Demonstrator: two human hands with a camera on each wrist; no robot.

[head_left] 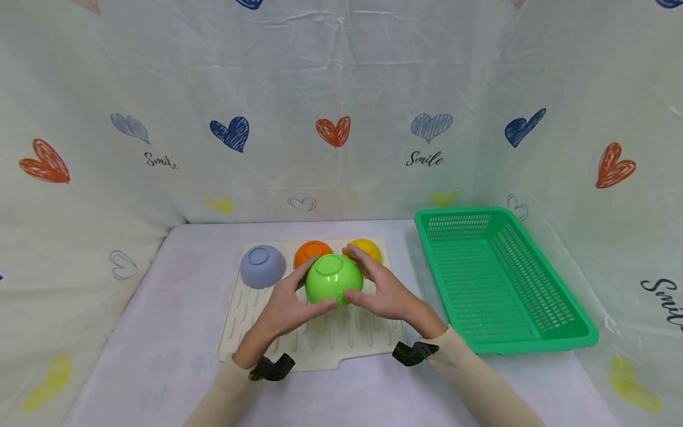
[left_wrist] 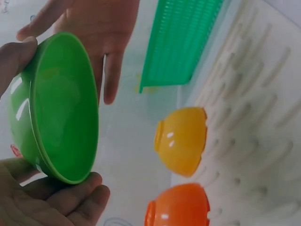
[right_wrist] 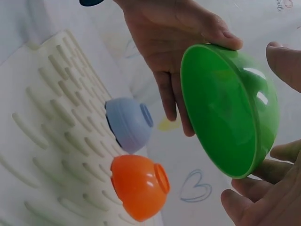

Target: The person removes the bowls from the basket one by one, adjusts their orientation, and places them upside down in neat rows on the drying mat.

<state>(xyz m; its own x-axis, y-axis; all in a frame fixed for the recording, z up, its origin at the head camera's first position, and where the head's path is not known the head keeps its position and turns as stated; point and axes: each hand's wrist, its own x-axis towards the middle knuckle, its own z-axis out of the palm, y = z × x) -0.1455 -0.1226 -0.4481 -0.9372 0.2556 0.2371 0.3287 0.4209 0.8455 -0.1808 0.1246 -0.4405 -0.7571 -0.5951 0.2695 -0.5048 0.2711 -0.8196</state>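
Note:
A bright green bowl (head_left: 334, 281) is held bottom up above a cream ridged drying mat (head_left: 315, 356). My left hand (head_left: 290, 308) grips it from the left, the thumb on the near side and fingers around the far rim. On the other side my right hand (head_left: 386, 293) has its fingers against the bowl. In the right wrist view, the right thumb (right_wrist: 284, 66) stands slightly off the bowl. Behind it on the mat sit upside-down bowls: a lavender one (head_left: 262, 267), an orange one (head_left: 309, 252) and a yellow one (head_left: 368, 249), partly hidden by my right fingers.
A green perforated plastic basket (head_left: 533, 346) stands to the right of the mat. The table is covered by a pale cloth (head_left: 160, 332). A white curtain (head_left: 373, 71) printed with hearts and "Smile" hangs behind and on both sides.

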